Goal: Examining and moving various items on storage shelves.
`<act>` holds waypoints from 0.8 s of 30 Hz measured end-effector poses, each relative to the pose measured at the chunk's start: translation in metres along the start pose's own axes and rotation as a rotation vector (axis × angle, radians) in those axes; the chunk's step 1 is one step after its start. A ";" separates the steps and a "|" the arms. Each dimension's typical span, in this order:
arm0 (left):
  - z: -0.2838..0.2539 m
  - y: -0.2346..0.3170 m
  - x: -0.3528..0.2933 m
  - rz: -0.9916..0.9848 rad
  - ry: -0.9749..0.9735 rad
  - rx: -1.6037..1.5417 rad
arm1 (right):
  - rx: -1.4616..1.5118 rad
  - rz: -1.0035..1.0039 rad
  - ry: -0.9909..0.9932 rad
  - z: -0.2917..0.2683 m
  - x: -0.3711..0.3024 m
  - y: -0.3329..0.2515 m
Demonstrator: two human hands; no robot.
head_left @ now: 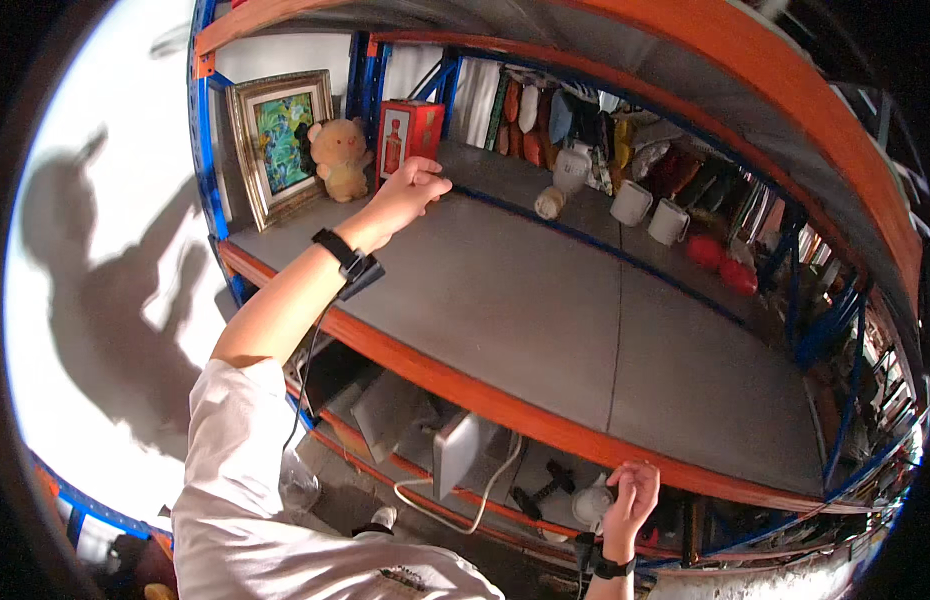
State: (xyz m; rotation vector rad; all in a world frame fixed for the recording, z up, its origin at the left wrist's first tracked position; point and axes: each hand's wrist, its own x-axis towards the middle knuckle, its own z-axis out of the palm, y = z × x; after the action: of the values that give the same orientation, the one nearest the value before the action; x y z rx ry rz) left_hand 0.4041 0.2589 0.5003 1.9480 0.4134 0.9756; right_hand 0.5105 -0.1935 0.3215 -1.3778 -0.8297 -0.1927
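At twelve o'clock from the nearer left hand, a red box stands with its long axis upright; the right hand hangs at five o'clock, both loosely curled, seemingly empty.

- Upper left, the picture frame: gilt-looking, ridged moulding with a soft metallic sheen!
- Right beside it, the plush bear, all fuzzy cloth.
- And the red box, smooth card by its look, slightly glossy.
- Across the centre, the grey shelf board, flat and matt.
- Orange beam below it: painted metal, smooth.
- Lower left, a white sleeve, soft matt cloth, creased.
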 end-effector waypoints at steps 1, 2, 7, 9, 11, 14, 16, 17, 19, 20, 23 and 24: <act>-0.013 -0.012 0.027 -0.019 0.025 0.073 | -0.006 -0.003 -0.005 0.018 0.015 0.001; -0.026 -0.024 0.055 -0.021 0.035 0.077 | -0.027 0.011 0.030 0.037 0.029 0.004; -0.072 -0.095 0.153 0.039 0.225 0.650 | -0.442 -0.037 0.072 0.107 0.078 0.034; -0.087 -0.112 0.187 0.006 0.207 0.733 | -0.502 -0.014 0.119 0.111 0.083 0.037; -0.093 -0.124 0.215 -0.158 0.216 0.891 | -0.571 0.101 0.230 0.108 0.082 0.037; -0.100 -0.137 0.251 -0.226 0.290 0.771 | -0.542 0.088 0.263 0.104 0.080 0.039; -0.098 -0.146 0.272 -0.228 0.375 0.718 | -0.539 0.045 0.312 0.105 0.079 0.041; -0.098 -0.151 0.283 -0.246 0.415 0.697 | -0.555 0.061 0.321 0.105 0.078 0.042; -0.100 -0.160 0.297 -0.226 0.387 0.654 | -0.514 0.069 0.355 0.107 0.078 0.042; -0.101 -0.165 0.303 -0.212 0.413 0.624 | -0.524 0.084 0.358 0.108 0.078 0.041; -0.101 -0.174 0.310 -0.202 0.443 0.611 | -0.462 0.080 0.374 0.111 0.079 0.041; -0.101 -0.175 0.311 -0.216 0.448 0.637 | -0.471 0.077 0.398 0.111 0.079 0.041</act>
State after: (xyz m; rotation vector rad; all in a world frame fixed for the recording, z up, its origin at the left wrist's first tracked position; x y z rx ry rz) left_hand 0.5390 0.6030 0.5310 2.1518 1.2922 1.2354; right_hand 0.5450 -0.0558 0.3338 -1.7309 -0.4074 -0.6112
